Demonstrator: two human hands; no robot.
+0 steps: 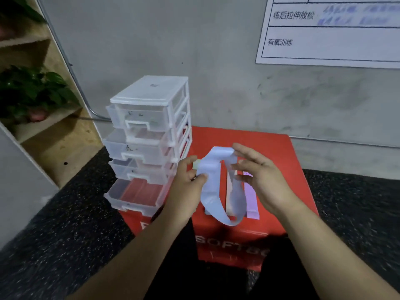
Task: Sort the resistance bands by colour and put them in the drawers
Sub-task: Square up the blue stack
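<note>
Head view: L hand is pinching the pale blue band just right of the drawer unit. R hand, fingers spread & fairly straight, is touching the loop's top fold. Band is hanging over the red box, w/ pink band & purple band lying further right of the unit. Judgement: flatten the loop in 2 first, keeping the pinch firm, then feed it into the drawer for its colour.
</note>
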